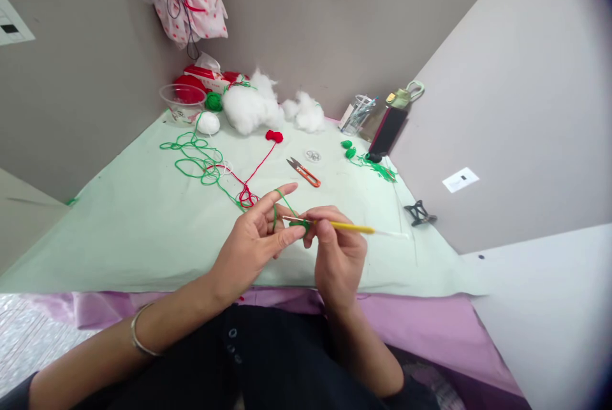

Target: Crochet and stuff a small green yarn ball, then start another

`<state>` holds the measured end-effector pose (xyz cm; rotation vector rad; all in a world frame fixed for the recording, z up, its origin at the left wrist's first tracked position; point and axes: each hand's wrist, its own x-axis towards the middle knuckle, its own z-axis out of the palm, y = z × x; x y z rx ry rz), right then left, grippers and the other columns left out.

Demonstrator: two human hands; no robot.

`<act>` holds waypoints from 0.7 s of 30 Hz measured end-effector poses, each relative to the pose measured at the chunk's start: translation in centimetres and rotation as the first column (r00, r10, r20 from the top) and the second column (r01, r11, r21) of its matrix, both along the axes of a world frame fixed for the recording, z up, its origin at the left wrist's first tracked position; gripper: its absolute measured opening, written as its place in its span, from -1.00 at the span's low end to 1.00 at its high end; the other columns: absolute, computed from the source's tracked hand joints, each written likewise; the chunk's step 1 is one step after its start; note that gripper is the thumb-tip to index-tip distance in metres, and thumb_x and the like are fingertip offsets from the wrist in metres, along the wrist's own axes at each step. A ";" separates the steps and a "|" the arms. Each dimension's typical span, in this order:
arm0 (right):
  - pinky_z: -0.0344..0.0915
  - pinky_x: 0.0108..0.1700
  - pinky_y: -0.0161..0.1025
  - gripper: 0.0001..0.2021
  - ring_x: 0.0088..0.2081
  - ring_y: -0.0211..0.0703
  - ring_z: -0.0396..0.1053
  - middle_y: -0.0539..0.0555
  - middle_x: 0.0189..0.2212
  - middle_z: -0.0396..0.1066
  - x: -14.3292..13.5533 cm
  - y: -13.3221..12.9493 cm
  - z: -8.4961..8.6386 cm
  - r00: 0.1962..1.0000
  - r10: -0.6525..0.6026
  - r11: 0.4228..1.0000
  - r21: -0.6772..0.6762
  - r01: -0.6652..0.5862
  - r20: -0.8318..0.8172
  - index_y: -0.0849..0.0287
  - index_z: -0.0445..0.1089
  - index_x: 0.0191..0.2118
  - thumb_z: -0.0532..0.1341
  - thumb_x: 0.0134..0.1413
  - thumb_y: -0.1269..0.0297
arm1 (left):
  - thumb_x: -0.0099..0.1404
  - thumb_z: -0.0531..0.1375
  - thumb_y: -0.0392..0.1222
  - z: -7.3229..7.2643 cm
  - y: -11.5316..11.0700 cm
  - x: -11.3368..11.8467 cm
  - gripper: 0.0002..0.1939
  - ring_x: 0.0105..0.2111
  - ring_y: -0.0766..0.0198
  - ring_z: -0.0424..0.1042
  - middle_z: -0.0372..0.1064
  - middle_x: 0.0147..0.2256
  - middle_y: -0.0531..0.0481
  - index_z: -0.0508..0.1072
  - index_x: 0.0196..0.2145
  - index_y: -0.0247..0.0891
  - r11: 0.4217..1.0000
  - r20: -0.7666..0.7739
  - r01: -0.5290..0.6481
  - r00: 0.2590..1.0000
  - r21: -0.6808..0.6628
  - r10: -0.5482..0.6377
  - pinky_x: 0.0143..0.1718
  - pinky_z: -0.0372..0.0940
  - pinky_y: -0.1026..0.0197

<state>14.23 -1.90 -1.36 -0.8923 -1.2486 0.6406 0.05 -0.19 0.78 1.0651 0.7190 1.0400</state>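
Observation:
My left hand [261,228] pinches a small green crochet piece [299,226] between thumb and fingers. Green yarn [196,161] runs from loose loops on the table to this hand and passes around its raised index finger. In my right hand [338,250] is a crochet hook [351,227] with a yellow handle, held between thumb and fingers. The hook's metal tip points left and meets the green piece. Both hands are close together above the front part of the table, and my fingers partly hide the piece.
Orange-handled thread snips [305,173] lie beyond my hands, beside a small clear round case [312,155]. Farther back are white stuffing [253,104], a white yarn ball [208,123], a clear tub [182,104] and a red piece [274,136]. A bottle [400,101] and phone [388,131] stand at right.

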 end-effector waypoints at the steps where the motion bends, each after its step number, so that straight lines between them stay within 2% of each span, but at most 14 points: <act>1: 0.42 -0.34 -0.26 -0.80 -0.34 -0.26 0.44 0.05 -0.25 0.52 -0.1 -0.2 -0.3 0.982 -0.101 0.990 0.117 0.082 0.157 0.00 0.58 -0.11 0.22 0.32 0.39 | 0.27 0.38 -0.18 0.0 0.0 0.2 -0.30 -0.51 0.49 0.17 0.35 -0.31 0.10 0.29 0.32 -0.15 0.999 0.048 -0.013 0.999 -0.034 0.015 -0.50 0.11 0.36; 3: 0.48 -0.25 -0.20 -0.70 -0.20 -0.17 0.50 0.09 -0.15 0.53 -0.2 -0.3 -0.8 0.866 -0.336 0.906 0.379 0.189 0.370 -0.04 0.56 -0.01 0.24 0.27 0.48 | 0.25 0.40 -0.17 0.0 -0.1 0.4 -0.31 -0.55 0.51 0.12 0.30 -0.39 0.13 0.33 0.30 -0.19 0.994 0.137 -0.008 0.990 -0.111 0.023 -0.54 0.06 0.38; 4: 0.49 -0.22 -0.18 -0.65 -0.17 -0.14 0.50 0.10 -0.12 0.53 -0.2 -0.3 -0.9 0.808 -0.423 0.855 0.475 0.206 0.411 -0.05 0.54 0.03 0.25 0.24 0.51 | 0.25 0.40 -0.16 0.0 0.0 0.4 -0.32 -0.57 0.52 0.09 0.26 -0.42 0.15 0.35 0.28 -0.22 0.988 0.174 0.020 0.985 -0.156 0.007 -0.55 0.04 0.39; 5: 0.49 -0.21 -0.17 -0.63 -0.16 -0.13 0.50 0.11 -0.11 0.53 0.0 -0.2 -1.0 0.776 -0.460 0.830 0.520 0.203 0.431 -0.05 0.54 0.04 0.26 0.23 0.52 | 0.24 0.41 -0.15 0.0 0.1 0.3 -0.33 -0.58 0.54 0.05 0.23 -0.45 0.16 0.37 0.27 -0.24 0.978 0.203 0.061 0.979 -0.201 -0.019 -0.56 0.01 0.40; 6: 0.49 -0.21 -0.16 -0.64 -0.17 -0.13 0.49 0.10 -0.12 0.53 0.2 -0.2 -0.9 0.780 -0.447 0.837 0.513 0.192 0.438 -0.04 0.54 0.04 0.26 0.23 0.52 | 0.24 0.41 -0.16 0.0 0.2 0.1 -0.35 -0.59 0.55 0.01 0.20 -0.47 0.17 0.40 0.25 -0.25 0.966 0.226 0.099 0.973 -0.240 -0.043 -0.57 -0.01 0.41; 8: 0.46 -0.25 -0.16 -0.72 -0.24 -0.15 0.48 0.08 -0.22 0.53 0.6 -0.1 -0.4 0.873 -0.314 0.909 0.385 0.163 0.373 0.00 0.55 -0.03 0.22 0.28 0.49 | 0.23 0.42 -0.18 0.1 0.6 -0.3 -0.42 -0.59 0.56 -0.08 0.14 -0.49 0.18 0.47 0.19 -0.27 0.947 0.255 0.142 0.965 -0.290 -0.067 -0.58 -0.04 0.42; 10: 0.40 -0.32 -0.18 -0.78 -0.36 -0.21 0.42 0.04 -0.32 0.49 1.0 -0.1 0.3 0.974 -0.144 0.974 0.200 0.107 0.177 0.02 0.56 -0.12 0.16 0.34 0.41 | 0.22 0.42 -0.22 0.2 0.9 -0.6 -0.48 -0.58 0.55 -0.09 0.17 -0.47 0.16 0.52 0.14 -0.25 0.950 0.254 0.135 0.965 -0.282 -0.062 -0.58 -0.04 0.42; 11: 0.35 -0.36 -0.19 -0.78 -0.42 -0.24 0.38 0.02 -0.35 0.47 1.0 -0.1 0.7 0.995 -0.076 0.990 0.127 0.067 0.067 0.02 0.56 -0.16 0.15 0.37 0.37 | 0.22 0.42 -0.23 0.2 0.9 -0.7 -0.49 -0.56 0.54 -0.05 0.21 -0.44 0.13 0.53 0.13 -0.22 0.959 0.244 0.122 0.968 -0.257 -0.058 -0.57 -0.01 0.41; 13: 0.31 -0.36 -0.20 -0.79 -0.42 -0.24 0.34 0.02 -0.35 0.45 0.8 -0.2 1.2 0.999 0.014 0.999 0.049 -0.011 -0.048 0.00 0.58 -0.20 0.17 0.36 0.31 | 0.21 0.41 -0.25 0.2 0.8 -0.7 -0.48 -0.51 0.49 0.09 0.31 -0.38 0.08 0.53 0.14 -0.16 0.978 0.214 0.101 0.975 -0.183 -0.061 -0.53 0.06 0.40; 17: 0.30 -0.25 -0.17 -0.84 -0.30 -0.19 0.38 0.05 -0.29 0.50 0.1 -0.1 0.9 0.998 0.053 0.999 0.009 -0.053 -0.016 -0.01 0.62 -0.19 0.25 0.30 0.30 | 0.23 0.39 -0.26 0.1 0.2 -0.3 -0.44 -0.40 0.38 0.28 0.41 -0.38 0.05 0.49 0.19 -0.11 0.995 0.150 0.061 0.987 -0.077 -0.049 -0.49 0.13 0.37; 19: 0.27 -0.29 -0.19 -0.84 -0.35 -0.22 0.35 0.02 -0.33 0.48 0.2 0.0 0.5 0.992 0.081 0.996 -0.032 -0.085 -0.093 -0.02 0.62 -0.20 0.25 0.31 0.29 | 0.24 0.39 -0.26 -0.1 0.1 -0.2 -0.45 -0.38 0.38 0.33 0.43 -0.35 0.07 0.49 0.18 -0.06 0.997 0.121 0.056 0.992 -0.058 -0.048 -0.44 0.18 0.37; 21: 0.24 -0.32 -0.21 -0.85 -0.40 -0.25 0.32 0.00 -0.37 0.45 0.4 0.2 0.2 0.976 0.126 0.987 -0.073 -0.140 -0.178 -0.02 0.61 -0.21 0.25 0.31 0.26 | 0.24 0.40 -0.25 -0.2 0.2 -0.3 -0.47 -0.33 0.39 0.37 0.43 -0.35 0.10 0.51 0.16 -0.02 0.997 0.104 0.062 0.993 -0.041 -0.058 -0.32 0.26 0.37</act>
